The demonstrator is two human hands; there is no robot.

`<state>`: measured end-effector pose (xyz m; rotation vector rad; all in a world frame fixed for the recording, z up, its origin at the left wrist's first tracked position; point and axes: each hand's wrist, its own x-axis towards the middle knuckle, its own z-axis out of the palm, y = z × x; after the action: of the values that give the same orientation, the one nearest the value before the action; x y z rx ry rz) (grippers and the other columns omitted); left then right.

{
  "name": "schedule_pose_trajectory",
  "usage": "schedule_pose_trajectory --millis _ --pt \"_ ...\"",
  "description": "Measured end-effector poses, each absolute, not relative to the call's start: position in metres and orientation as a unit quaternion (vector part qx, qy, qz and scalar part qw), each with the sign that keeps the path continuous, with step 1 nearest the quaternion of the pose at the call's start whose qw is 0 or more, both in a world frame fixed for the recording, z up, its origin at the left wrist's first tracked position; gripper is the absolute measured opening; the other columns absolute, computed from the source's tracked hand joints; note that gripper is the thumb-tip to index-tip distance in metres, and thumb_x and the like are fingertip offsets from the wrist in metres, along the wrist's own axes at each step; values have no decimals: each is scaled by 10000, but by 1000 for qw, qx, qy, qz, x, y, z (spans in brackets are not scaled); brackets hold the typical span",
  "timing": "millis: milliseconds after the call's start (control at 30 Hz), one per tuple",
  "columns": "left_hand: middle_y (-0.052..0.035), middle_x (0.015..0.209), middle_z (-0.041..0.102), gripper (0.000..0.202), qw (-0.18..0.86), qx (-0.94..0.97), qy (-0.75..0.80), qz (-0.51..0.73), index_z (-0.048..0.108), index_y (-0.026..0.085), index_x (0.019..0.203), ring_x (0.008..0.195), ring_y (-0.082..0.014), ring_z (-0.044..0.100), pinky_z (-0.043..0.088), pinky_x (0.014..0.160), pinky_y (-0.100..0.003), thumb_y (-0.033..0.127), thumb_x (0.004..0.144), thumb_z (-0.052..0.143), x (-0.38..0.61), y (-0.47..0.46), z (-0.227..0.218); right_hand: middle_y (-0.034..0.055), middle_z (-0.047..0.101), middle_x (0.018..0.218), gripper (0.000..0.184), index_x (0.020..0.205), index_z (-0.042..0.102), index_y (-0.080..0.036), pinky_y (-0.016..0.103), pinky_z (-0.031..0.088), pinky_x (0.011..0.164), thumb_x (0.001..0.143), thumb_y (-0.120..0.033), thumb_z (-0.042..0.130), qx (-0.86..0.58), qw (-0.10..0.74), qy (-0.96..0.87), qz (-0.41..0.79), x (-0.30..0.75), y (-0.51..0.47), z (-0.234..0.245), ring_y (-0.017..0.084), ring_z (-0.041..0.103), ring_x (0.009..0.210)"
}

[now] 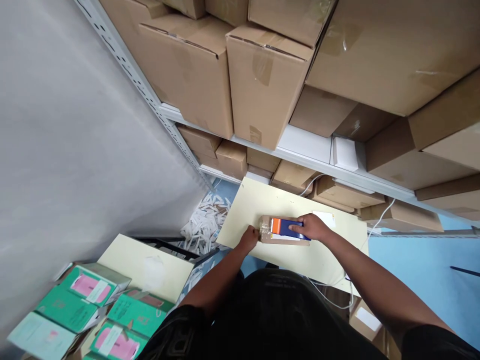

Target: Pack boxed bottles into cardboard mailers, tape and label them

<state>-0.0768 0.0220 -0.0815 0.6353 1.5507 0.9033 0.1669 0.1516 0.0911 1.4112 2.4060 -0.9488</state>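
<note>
On the pale tabletop in front of me lies a small brown cardboard box. Shiny clear tape covers its left end, and part of a white label shows on its top. My left hand is closed at that left end, its curled fingertips against the box edge. Over the box, my right hand grips a flat dark-blue object with an orange end. Its thumb lies on the blue part, and the orange end points left. The object's exact kind cannot be made out. A white paper lies just beyond my right hand.
Metal shelves stacked with cardboard boxes rise behind the table. White scraps cover the floor at left. Green cartons stand at lower left. A white cable runs down at the table's right, near another box.
</note>
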Motion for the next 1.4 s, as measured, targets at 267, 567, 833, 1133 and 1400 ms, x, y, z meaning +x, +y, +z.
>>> schedule_pose_trajectory --millis 267,567,833,1133,1400 --pt "-139 1592 431 582 388 536 645 384 464 198 1485 1517 -293 324 240 1264 -510 266 908 493 -82 16 -34 44 718 665 504 693 758 -241 282 376 609 823 -712 633 481 93 809 -324 162 153 88 193 610 647" --pt "-232 1683 216 968 222 749 581 228 233 93 1625 1573 -401 146 154 1260 -581 630 901 586 -59 17 -36 48 720 690 519 730 773 -246 283 357 596 818 -736 629 476 100 810 -327 158 152 88 194 608 656" --pt "-242 1676 231 954 174 773 579 194 212 70 1625 1576 -379 149 203 1260 -548 636 934 545 -65 18 -40 23 613 544 598 571 638 -215 299 336 562 790 -771 607 529 96 769 -346 259 172 101 178 549 560" --pt "-249 1679 214 972 157 784 570 187 189 48 1624 1576 -396 125 246 1260 -571 638 939 548 -63 22 -40 52 654 596 581 610 681 -214 314 354 573 724 -783 660 579 126 733 -333 378 194 70 193 569 576" --pt "-262 1678 201 982 137 790 571 176 125 56 1633 1578 -396 108 266 1248 -586 611 948 555 -61 21 -38 75 680 650 572 614 684 -218 304 375 573 710 -782 680 531 153 760 -342 326 205 21 206 590 608"
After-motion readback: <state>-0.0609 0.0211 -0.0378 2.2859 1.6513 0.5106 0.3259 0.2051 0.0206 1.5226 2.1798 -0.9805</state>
